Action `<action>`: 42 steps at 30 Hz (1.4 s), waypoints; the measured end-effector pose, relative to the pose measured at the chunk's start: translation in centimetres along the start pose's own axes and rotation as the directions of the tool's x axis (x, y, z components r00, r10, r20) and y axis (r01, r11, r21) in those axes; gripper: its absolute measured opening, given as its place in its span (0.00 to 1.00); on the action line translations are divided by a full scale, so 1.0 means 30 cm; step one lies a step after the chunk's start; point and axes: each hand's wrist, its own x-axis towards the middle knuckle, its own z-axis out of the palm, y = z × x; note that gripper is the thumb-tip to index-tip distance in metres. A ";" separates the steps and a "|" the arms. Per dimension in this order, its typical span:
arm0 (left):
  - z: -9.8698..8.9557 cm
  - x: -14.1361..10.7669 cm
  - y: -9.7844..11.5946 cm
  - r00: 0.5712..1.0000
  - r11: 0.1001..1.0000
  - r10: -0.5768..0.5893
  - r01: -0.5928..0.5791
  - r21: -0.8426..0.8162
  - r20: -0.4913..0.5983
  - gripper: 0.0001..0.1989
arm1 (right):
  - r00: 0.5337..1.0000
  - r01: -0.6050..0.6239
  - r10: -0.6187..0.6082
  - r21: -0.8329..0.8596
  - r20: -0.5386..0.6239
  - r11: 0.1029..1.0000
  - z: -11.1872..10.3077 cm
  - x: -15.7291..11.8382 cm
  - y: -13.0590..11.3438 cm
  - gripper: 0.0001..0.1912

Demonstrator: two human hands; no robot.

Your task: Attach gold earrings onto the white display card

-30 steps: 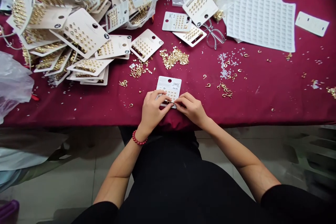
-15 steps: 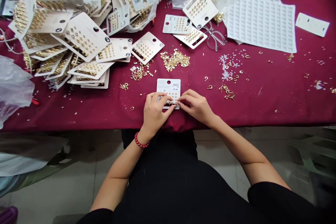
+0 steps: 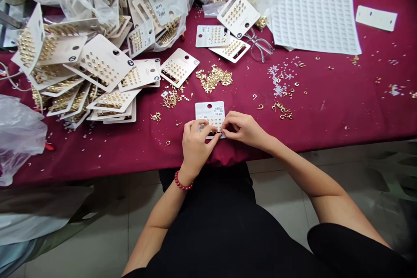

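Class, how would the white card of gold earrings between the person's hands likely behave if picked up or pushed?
The white card looks light and fairly stiff, lying flat without curling. Its gold studs probably add little weight. Being flat, it would likely slide, not roll.

A small jewellery workshop, more packing room than shop: a long burgundy-draped table (image 3: 325,108), its front edge above a tiled floor (image 3: 81,252); heaps of priced earring cards (image 3: 103,63) toward the back left, loose gold studs (image 3: 214,79) scattered across the cloth, white sheets of printed labels (image 3: 314,19) near the back right corner, clear plastic bags (image 3: 19,132) bunched at the left edge.
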 end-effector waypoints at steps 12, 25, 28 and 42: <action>-0.001 0.001 0.000 1.000 1.000 0.002 -0.002 0.000 -0.008 0.05 | 0.993 -0.042 0.062 -0.176 0.105 0.983 -0.001 -0.002 -0.027 0.02; 0.002 0.002 0.005 1.000 1.000 0.012 -0.012 0.029 -0.019 0.05 | 0.998 -0.051 0.054 -0.088 0.034 0.995 0.014 -0.022 -0.010 0.03; 0.004 0.002 0.006 1.000 1.000 0.009 -0.009 0.027 -0.013 0.05 | 0.997 -0.067 0.070 -0.075 0.031 0.995 0.020 -0.023 -0.007 0.03; -0.001 0.006 0.004 1.000 0.999 -0.011 0.011 -0.042 0.000 0.05 | 0.865 -0.372 0.194 -0.332 -0.463 0.867 -0.394 0.062 0.286 0.11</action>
